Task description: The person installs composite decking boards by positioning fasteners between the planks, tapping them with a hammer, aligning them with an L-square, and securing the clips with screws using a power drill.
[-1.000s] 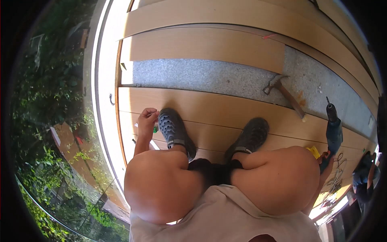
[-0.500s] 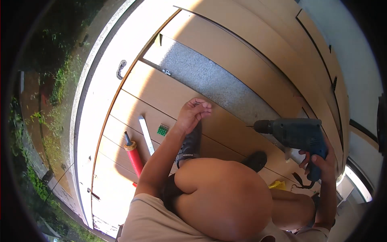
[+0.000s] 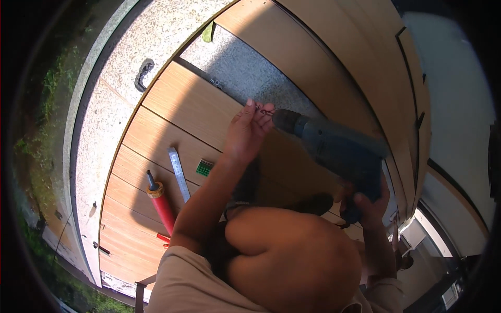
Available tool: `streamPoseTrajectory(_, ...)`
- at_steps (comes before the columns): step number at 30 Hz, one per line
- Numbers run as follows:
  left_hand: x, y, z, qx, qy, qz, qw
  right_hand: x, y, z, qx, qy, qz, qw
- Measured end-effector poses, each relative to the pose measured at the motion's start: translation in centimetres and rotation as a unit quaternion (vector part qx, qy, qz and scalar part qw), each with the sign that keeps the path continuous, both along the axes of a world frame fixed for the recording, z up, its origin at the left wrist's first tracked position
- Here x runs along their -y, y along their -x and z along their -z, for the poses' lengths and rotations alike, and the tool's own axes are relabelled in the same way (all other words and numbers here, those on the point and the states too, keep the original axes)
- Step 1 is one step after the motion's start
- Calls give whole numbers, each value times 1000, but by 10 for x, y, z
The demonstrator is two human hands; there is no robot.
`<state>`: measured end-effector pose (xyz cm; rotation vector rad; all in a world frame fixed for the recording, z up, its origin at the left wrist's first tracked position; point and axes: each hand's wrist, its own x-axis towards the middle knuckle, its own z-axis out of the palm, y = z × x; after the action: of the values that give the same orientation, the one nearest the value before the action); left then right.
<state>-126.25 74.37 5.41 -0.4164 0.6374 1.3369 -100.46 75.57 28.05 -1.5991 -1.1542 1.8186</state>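
My right hand (image 3: 373,206) is wrapped round the handle of a dark blue power drill (image 3: 339,148), its chuck turned toward my left hand. A thin bit (image 3: 267,112) sticks out of the chuck and reaches the fingertips of my left hand (image 3: 249,130). The thumb and forefinger of that hand are pinched at the bit's tip, with a small dark piece between them too small to name. Both hands are above the brown decking boards (image 3: 182,112), beside a gap that bares speckled grey ground (image 3: 245,65). A small metal clip (image 3: 216,83) sits at the gap's edge.
Left of my forearm lie a flat metal bar (image 3: 179,173), a green gridded block of small pieces (image 3: 204,167) and a red tube with a dark nozzle (image 3: 160,203). More long boards (image 3: 318,68) lie beyond the gap. My bent knee (image 3: 297,255) rises below the hands.
The drill has swung left and up, bringing its bit to my left fingertips. My left hand has risen slightly, and the view has shifted.
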Motion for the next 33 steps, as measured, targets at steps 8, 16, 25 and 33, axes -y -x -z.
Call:
streamPoseTrajectory(8, 4, 1, 2, 46, 8, -41, 998, -2, 5, 6, -12, 0, -25, 1000)
streamPoseTrajectory(16, 4, -1, -3, 49, 28, -67, 996, -6, 9, 9, -8, -7, -36, 999)
streamPoseTrajectory(25, 8, 6, 10, 44, 47, -84, 994, -19, -12, 18, 170, -231, -323, 902)
streamPoseTrajectory(33, -8, 27, 16, 32, 77, -95, 992, -59, 48, 18, 199, -103, -341, 913)
